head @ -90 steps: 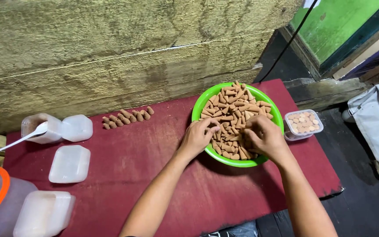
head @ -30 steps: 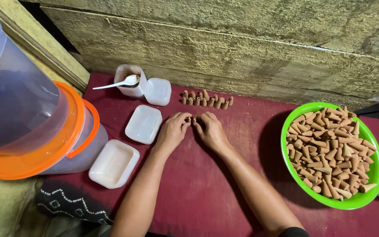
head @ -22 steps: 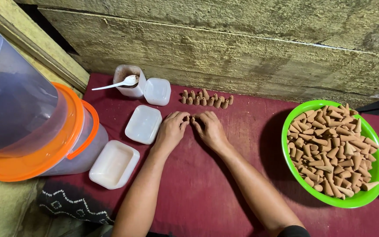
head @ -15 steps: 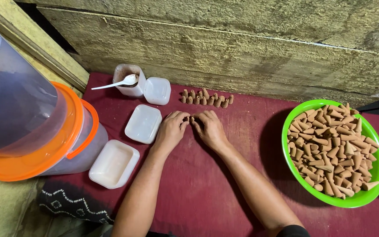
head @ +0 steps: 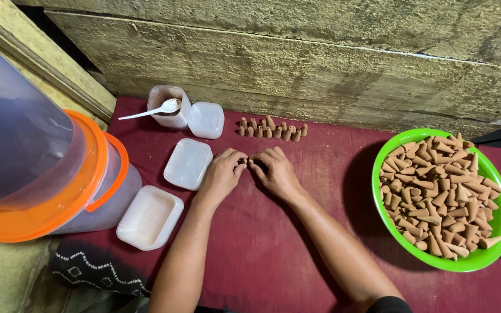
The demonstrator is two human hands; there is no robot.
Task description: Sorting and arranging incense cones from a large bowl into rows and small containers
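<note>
Looking leftmost, I see my orange-rimmed bucket (head: pixel 59 191) and two white lids (head: pixel 188 164). My left hand (head: pixel 221 174) and right hand (head: pixel 273 171) meet fingertip to fingertip on the red cloth (head: pixel 262 249), pinching something small I cannot make out. A row of cones (head: pixel 271 130) stands just beyond; the green bowl (head: pixel 494 249) sits far right.

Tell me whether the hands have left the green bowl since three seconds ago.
Yes. Both the left hand and the right hand are out of the green bowl and now rest on the red cloth, just in front of the row of cones.
</note>
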